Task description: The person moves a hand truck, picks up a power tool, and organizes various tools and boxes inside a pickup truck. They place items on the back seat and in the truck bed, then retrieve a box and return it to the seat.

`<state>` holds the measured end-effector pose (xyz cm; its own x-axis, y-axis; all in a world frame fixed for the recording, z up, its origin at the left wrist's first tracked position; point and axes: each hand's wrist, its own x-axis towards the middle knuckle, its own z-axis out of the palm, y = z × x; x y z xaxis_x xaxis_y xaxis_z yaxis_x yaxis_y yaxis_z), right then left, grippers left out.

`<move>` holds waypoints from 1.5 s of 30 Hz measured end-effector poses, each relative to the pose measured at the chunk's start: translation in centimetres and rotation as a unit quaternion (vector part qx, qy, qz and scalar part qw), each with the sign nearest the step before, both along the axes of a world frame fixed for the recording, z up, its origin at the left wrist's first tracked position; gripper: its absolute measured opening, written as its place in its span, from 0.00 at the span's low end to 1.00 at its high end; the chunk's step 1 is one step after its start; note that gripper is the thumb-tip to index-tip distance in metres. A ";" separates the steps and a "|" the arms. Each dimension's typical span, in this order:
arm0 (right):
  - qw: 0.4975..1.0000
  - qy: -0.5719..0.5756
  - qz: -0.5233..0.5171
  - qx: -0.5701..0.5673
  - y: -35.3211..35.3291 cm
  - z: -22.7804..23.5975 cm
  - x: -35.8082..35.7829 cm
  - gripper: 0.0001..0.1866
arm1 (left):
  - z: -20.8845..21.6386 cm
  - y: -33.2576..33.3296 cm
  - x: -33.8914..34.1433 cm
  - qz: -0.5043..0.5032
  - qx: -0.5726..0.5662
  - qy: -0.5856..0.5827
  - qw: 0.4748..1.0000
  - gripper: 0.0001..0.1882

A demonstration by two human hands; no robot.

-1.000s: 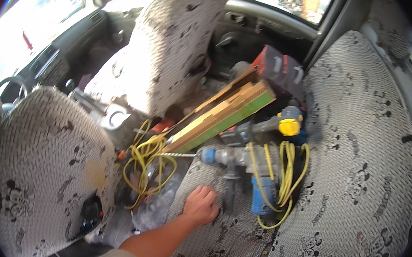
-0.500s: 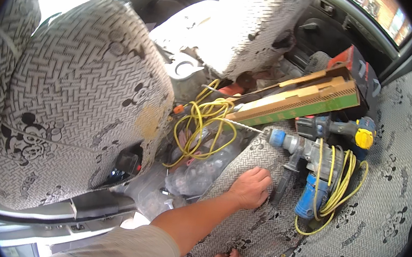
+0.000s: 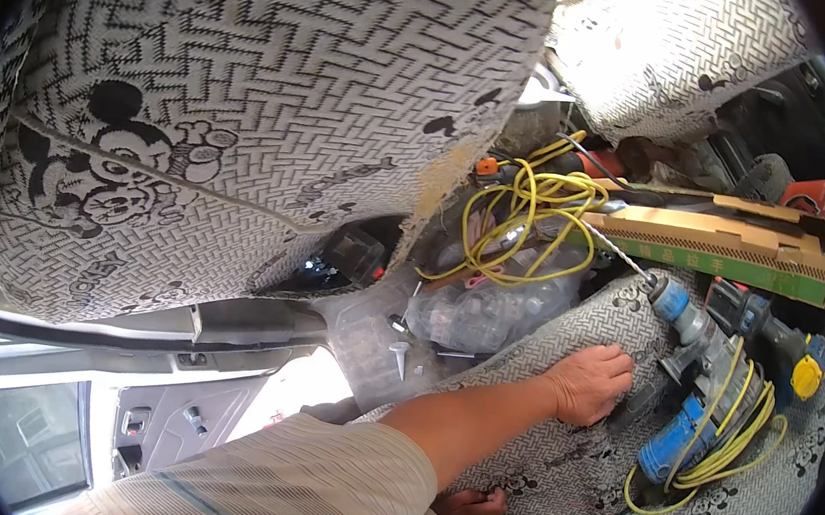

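In the head view, the left hand (image 3: 592, 385) rests loosely curled on the seat (image 3: 552, 458), whose woven cover has a zigzag pattern; whether it grips anything cannot be told. The right hand (image 3: 472, 508), fingers folded in, is partly hidden by the sleeve (image 3: 350, 472), its contents unseen. Just right of the left hand lies the drill (image 3: 709, 361), grey metal and blue plastic, with a spiral bit (image 3: 619, 254). Beyond that hand are crumpled clear plastic (image 3: 487, 316) and a long cardboard box (image 3: 717, 234).
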<state>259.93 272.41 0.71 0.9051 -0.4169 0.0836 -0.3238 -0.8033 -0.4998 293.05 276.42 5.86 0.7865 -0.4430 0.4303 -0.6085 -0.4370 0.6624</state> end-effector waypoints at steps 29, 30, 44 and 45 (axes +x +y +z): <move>0.995 0.092 0.046 0.009 -1.4 0.4 -0.5 0.20 | -1.2 -0.4 0.1 0.019 -0.027 -0.024 0.999 0.15; 0.995 0.094 0.045 0.009 -1.6 0.2 -0.7 0.20 | -1.0 -0.2 0.1 0.018 -0.027 -0.024 0.999 0.15; 0.997 0.079 -0.002 -0.002 -1.1 0.7 -0.1 0.20 | -0.7 -0.1 0.0 0.009 -0.020 -0.004 1.000 0.14; 0.997 0.074 -0.009 -0.004 -1.1 0.6 -0.1 0.20 | -0.6 -0.1 0.0 0.010 -0.015 -0.003 1.000 0.15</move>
